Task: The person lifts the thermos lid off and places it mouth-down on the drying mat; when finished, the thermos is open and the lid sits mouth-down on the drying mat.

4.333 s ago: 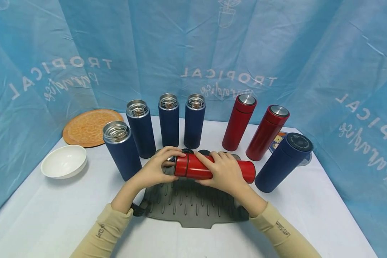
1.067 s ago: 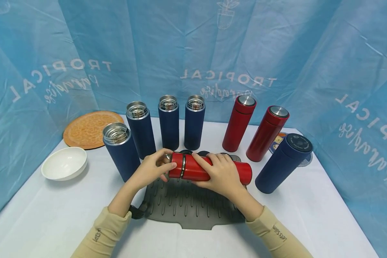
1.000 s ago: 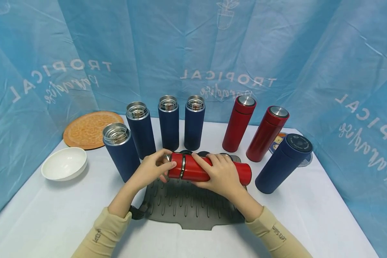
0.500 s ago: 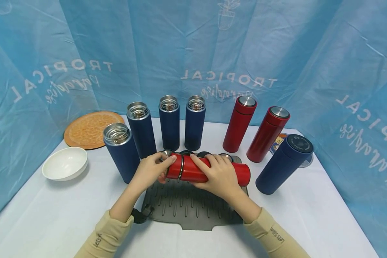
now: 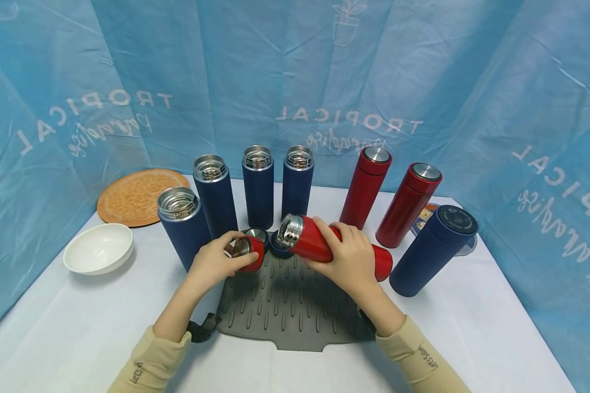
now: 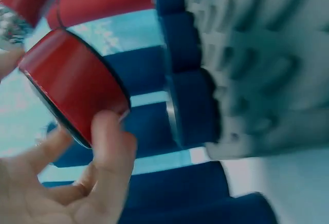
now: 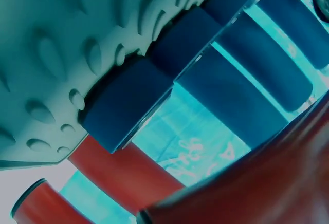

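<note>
1. Two parts of one flask are held apart above a dark grey ridged mat [image 5: 300, 319]: the left hand [image 5: 210, 266] pinches a short red cylindrical cap [image 5: 257, 255] with a silver top, thumb and fingers parted just enough to span it.
2. The right hand [image 5: 350, 257] curls round a long red cylindrical bottle [image 5: 314, 240], thumb to one side and fingers over the other; the bottle is tilted, its bare steel mouth [image 5: 290, 231] raised toward the cap without touching it.
3. The left wrist view shows the left thumb [image 6: 108, 136] against the cap's side, and several dark blue round lids [image 6: 193, 108] lined up along the mat's edge; in the head view the bottle and right hand cover part of that row.
4. Only the head view takes in the white oval bowl [image 5: 98, 249].
5. In the right wrist view the bottle is blurred and cut off, and the right fingers cannot be seen.
</note>
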Tool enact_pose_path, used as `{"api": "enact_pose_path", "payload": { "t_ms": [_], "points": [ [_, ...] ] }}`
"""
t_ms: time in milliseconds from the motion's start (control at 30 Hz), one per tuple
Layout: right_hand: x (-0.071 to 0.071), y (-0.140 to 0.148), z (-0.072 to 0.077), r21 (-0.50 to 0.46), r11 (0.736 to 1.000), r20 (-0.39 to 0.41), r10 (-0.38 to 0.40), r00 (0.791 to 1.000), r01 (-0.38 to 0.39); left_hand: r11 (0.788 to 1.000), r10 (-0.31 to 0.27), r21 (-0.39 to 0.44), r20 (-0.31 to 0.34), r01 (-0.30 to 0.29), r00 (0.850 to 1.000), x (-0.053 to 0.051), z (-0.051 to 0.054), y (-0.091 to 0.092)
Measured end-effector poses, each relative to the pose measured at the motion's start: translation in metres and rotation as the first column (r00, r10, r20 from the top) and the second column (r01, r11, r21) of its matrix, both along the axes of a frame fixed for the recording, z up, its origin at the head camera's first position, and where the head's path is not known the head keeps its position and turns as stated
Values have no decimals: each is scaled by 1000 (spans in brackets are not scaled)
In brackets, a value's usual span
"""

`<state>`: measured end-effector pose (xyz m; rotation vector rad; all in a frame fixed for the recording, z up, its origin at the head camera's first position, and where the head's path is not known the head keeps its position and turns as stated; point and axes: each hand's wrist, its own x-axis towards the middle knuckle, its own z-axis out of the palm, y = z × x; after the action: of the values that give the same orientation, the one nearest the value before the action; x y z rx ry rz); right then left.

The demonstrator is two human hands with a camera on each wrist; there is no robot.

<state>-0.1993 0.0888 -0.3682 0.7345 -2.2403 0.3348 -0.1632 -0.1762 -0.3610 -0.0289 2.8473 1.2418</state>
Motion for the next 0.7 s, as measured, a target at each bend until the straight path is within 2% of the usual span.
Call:
{"api": "enact_pose_path", "payload": {
  "t_ms": [167,300,400,533,633,700],
  "points": [
    [-2,5,5,-159,987,100,-16,995,32,984,-127,-137,-67,117,990,3,-18,-5],
    [-3,9,9,-267,963,162,-1,987,45,969,-198,-166,-74,183,977,3,-28,-9],
    [-3,11,13,-364,930,231,30,972,58,954,-261,-172,-67,246,963,3,-32,-11],
    [-1,11,17,-508,857,320,97,942,84,936,-322,-165,-52,310,945,2,-35,-12],
    [-1,12,20,-624,778,330,188,925,65,933,-334,-157,-40,324,942,2,-37,-12],
    [-2,12,22,-699,715,312,261,913,34,933,-335,-155,-38,326,942,2,-39,-12]
  ]
}}
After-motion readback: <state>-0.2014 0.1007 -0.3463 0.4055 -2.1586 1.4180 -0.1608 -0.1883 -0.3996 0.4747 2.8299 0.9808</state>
